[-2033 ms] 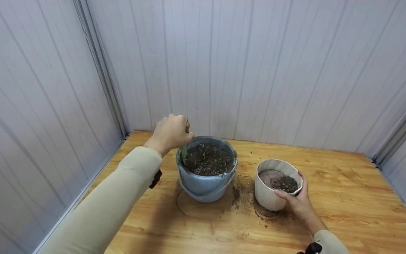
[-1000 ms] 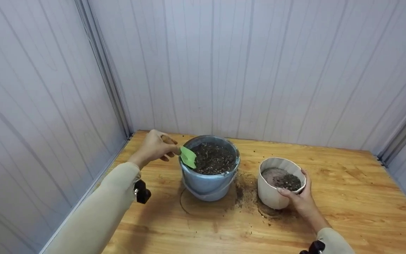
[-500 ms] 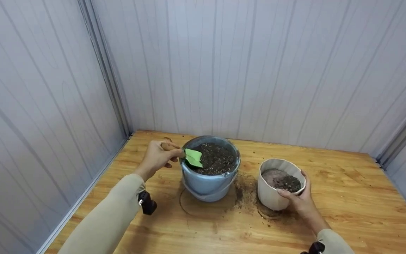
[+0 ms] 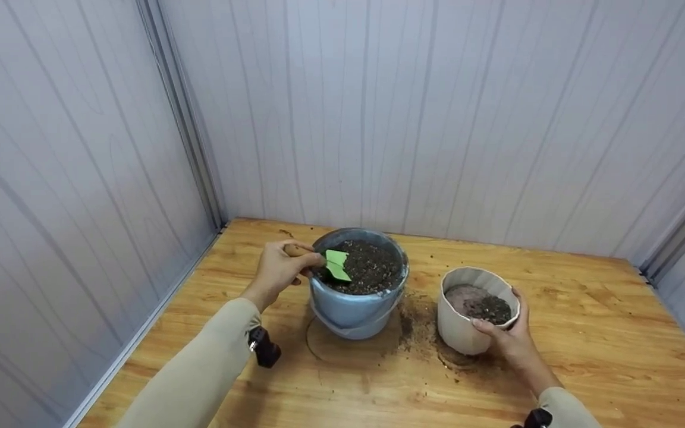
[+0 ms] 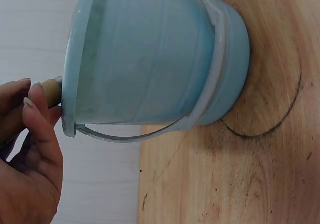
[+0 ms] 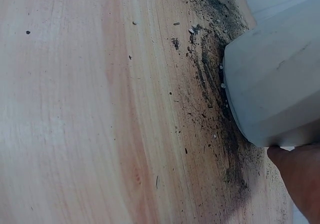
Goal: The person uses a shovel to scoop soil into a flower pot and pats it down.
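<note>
Scoop (image 4: pixel 337 266) inside the bucket (image 4: pixel 351 312), its green blade slanted over the left part of the soil (image 4: pixel 375 267), wooden handle (image 4: pixel 297 250) out past the rim on the left. Left hand (image 4: pixel 278 266) holds that handle, fingers (image 5: pixel 39 115) pinching it close to the rim. Likely trouble: blade snagging the rim if drawn out low, flicking grains over the edge; handle rolling in the pinch and tipping whatever the blade carries. No hand braces the bucket, so prying hard against its rim might shift it. Farther right, pot (image 4: pixel 458 334), part filled; right hand (image 4: pixel 510 339) grips its right side, thumb over the near rim, other fingers round the outside. Loose dirt (image 4: pixel 417 324) lies on the worktop (image 4: pixel 604 339) between bucket and pot; if the grip slackened, grit under the base could let the pot slide. Hard to make out: whether the blade's tip is sunk or only touching, which face shows, whether it bears any load. Left-wrist view has the bucket wall hiding blade and soil, handle's back end lost in the hand. Right-wrist view cuts off the pot's mouth and most of the right hand; whether the base sits flat, cannot tell
</note>
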`<state>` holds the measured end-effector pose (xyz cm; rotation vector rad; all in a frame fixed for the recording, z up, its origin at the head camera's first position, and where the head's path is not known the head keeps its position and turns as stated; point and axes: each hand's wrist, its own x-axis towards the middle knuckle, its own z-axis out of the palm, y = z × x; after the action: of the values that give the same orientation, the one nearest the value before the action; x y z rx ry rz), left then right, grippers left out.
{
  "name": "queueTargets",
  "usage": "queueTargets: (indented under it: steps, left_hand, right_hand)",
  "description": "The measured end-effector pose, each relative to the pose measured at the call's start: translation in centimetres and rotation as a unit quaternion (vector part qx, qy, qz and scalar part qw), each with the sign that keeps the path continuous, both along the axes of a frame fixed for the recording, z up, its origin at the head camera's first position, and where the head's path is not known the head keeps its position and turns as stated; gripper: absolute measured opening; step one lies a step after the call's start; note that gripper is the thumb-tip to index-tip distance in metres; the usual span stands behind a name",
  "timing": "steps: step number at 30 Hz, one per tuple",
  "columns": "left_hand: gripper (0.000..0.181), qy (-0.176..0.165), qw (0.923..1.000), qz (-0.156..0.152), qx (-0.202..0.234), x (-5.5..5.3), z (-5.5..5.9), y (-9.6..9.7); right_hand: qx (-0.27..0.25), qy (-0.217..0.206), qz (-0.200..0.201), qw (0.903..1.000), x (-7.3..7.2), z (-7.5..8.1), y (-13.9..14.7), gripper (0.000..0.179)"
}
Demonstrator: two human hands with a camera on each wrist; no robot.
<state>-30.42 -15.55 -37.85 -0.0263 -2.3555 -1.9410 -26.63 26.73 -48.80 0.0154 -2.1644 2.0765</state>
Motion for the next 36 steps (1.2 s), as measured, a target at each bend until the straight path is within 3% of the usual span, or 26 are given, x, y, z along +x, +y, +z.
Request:
queueTargets:
  steps: [12,24,36]
  left_hand:
    - [0.031,0.010,0.9990,0.010,0.041,0.1,0.4,-0.8]
    - [0.033,-0.026,0.9959,0.022,0.084,0.0,0.5,0.3]
    - [0.038,-0.021,0.9917,0.014,0.126,0.2,0.8,1.4]
  right_hand:
    - [-0.005,-0.002,-0.003,1.0000,0.6,0.3,0.5,0.107]
    - [-0.011,0.028,-0.011,0.9995,1.1,-0.3,0.3,0.105]
    - [-0.016,0.056,0.002,0.9983,0.7,-0.5,-1.7,0.105]
